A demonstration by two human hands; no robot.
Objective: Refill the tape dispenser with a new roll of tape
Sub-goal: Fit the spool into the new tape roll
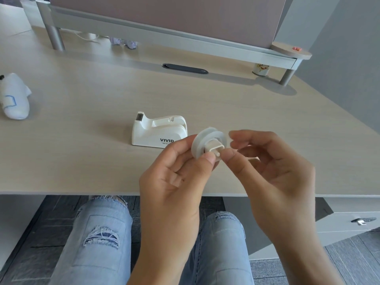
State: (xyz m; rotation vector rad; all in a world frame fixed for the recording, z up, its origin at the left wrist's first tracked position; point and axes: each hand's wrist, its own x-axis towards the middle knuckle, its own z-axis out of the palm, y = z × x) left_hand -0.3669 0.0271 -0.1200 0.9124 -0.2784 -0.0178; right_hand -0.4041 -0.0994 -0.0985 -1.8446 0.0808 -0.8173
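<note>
Left hand (174,182): fingers pinch the tape roll (207,145) at its near rim.
Right hand (273,173): thumb and forefinger pinch the white core spindle (213,148) seated in the roll.
Tape roll: held above the tabletop (82,140), between both hands.
Tape dispenser (158,130): on the tabletop, just beyond the left fingers, cradle empty.

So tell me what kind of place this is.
Probably an office workstation: a pale wood-look desk with a privacy partition along its back, a cable grommet in the top, and a tape dispenser on it.
</note>
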